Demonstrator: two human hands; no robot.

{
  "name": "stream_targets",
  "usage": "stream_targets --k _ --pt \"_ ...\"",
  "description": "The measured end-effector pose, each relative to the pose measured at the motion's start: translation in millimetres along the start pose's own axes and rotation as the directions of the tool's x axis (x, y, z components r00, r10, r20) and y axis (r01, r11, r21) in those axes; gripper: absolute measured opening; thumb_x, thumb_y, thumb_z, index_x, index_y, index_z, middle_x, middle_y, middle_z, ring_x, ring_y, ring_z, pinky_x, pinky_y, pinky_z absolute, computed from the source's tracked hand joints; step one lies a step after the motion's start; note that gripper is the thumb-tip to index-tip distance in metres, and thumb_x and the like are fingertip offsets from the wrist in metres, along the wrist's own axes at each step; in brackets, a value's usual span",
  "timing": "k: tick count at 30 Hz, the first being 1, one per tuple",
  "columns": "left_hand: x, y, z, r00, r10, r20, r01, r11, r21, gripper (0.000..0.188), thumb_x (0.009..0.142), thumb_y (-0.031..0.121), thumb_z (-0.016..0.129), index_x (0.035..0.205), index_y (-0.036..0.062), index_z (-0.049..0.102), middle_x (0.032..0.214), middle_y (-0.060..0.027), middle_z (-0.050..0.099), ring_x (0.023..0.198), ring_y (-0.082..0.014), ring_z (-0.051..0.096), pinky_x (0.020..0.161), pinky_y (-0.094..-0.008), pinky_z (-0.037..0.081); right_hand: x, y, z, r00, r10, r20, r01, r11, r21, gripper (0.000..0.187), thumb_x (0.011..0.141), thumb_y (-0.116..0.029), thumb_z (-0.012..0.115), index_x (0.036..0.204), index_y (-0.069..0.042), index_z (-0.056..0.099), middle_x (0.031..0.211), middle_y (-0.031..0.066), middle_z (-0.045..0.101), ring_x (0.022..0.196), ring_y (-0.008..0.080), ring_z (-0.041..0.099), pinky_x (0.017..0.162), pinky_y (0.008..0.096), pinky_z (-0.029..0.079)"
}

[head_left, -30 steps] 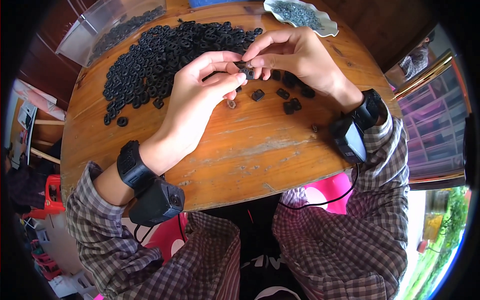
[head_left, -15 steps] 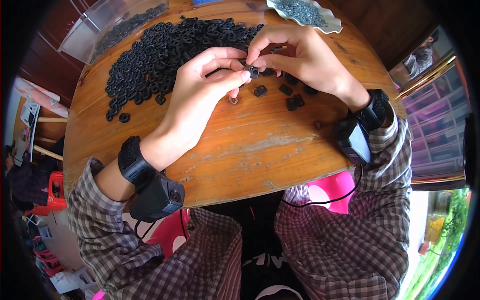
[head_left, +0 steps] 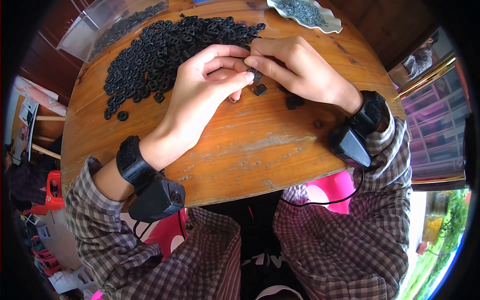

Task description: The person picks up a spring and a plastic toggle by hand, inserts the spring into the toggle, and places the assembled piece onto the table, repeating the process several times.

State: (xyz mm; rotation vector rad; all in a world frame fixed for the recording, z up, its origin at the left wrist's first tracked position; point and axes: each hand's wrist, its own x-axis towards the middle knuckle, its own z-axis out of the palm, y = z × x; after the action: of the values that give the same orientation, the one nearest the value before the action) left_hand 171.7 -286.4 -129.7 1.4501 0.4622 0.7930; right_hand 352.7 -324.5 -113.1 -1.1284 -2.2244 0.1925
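Over the table, my left hand [head_left: 202,85] is closed, its thumb and fingertips pinching a small black plastic part [head_left: 257,75]. My right hand [head_left: 302,70] meets it from the other side. Its fingers are curled, with thumb and forefinger pressed together at the top of that part; whatever they grip is hidden. Just below the fingertips lies a small black block [head_left: 260,90]. More such blocks [head_left: 294,102] sit under the right hand, partly covered by it. Beyond my left hand spreads a large heap of small black rings [head_left: 165,55].
A clear plastic bin [head_left: 80,37] with dark pieces stands at the far left. A wavy-edged white dish [head_left: 332,25] of small shiny metal pieces is at the far right. Each wrist bears a black strapped device [head_left: 157,197], with cables hanging near the edge of the wooden table [head_left: 235,160].
My right hand has curled its fingers in more and lowered slightly, now covering some of the black blocks. My left hand keeps its pinch on the black part, almost unmoved.
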Motion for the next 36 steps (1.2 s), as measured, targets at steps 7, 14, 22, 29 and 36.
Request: stream_targets --k 7,14,22,29,36 --pt "0 0 2 1.000 -0.004 -0.010 0.004 1.000 -0.010 0.028 0.076 0.002 0.061 0.102 -0.0029 0.052 0.084 -0.0052 0.057 0.069 -0.0074 0.052 0.060 -0.0199 0.043 1 0 -12 0.998 0.014 0.061 -0.024 0.986 0.166 0.014 0.084 -0.009 0.050 0.074 0.001 0.047 0.063 0.0064 0.042 0.057 0.0161 0.038 0.053 0.0278 0.033" --pt "0 1 2 1.000 -0.013 -0.010 0.014 1.000 0.016 0.027 0.075 0.001 0.060 0.101 -0.0026 0.052 0.084 -0.0052 0.057 0.066 -0.0074 0.052 0.059 -0.0199 0.043 0 -2 -16 0.995 -0.065 0.079 0.059 0.995 0.074 0.008 0.082 -0.005 0.049 0.077 0.000 0.047 0.064 0.0035 0.043 0.059 0.0110 0.038 0.053 0.0253 0.033" --pt "-1 1 0 0.999 0.041 -0.021 -0.039 0.996 0.077 0.026 0.075 0.000 0.060 0.100 -0.0019 0.053 0.083 -0.0055 0.057 0.065 -0.0073 0.052 0.058 -0.0198 0.044 -2 2 -5 0.990 0.005 0.144 -0.026 0.989 0.145 0.017 0.086 -0.011 0.046 0.074 0.000 0.047 0.060 0.0017 0.039 0.054 0.0097 0.032 0.048 0.0253 0.030" --pt "2 -2 -6 1.000 -0.015 0.024 0.017 0.996 -0.085 0.022 0.083 0.016 0.056 0.097 -0.0006 0.053 0.085 -0.0090 0.060 0.075 -0.0142 0.060 0.061 -0.0227 0.047 0 -1 -6 0.997 0.066 0.036 -0.072 0.974 0.214 0.020 0.089 -0.015 0.045 0.076 0.000 0.049 0.060 -0.0019 0.041 0.056 0.0055 0.035 0.050 0.0218 0.030" --pt "3 2 0 0.998 -0.062 0.023 0.064 0.993 -0.096 0.024 0.086 0.013 0.052 0.106 0.0013 0.049 0.089 -0.0067 0.058 0.081 -0.0111 0.056 0.062 -0.0197 0.043 -2 -3 -9 0.997 0.078 0.010 -0.078 0.981 0.176 0.017 0.088 -0.013 0.046 0.079 0.001 0.051 0.065 -0.0007 0.043 0.058 0.0062 0.037 0.051 0.0221 0.032"
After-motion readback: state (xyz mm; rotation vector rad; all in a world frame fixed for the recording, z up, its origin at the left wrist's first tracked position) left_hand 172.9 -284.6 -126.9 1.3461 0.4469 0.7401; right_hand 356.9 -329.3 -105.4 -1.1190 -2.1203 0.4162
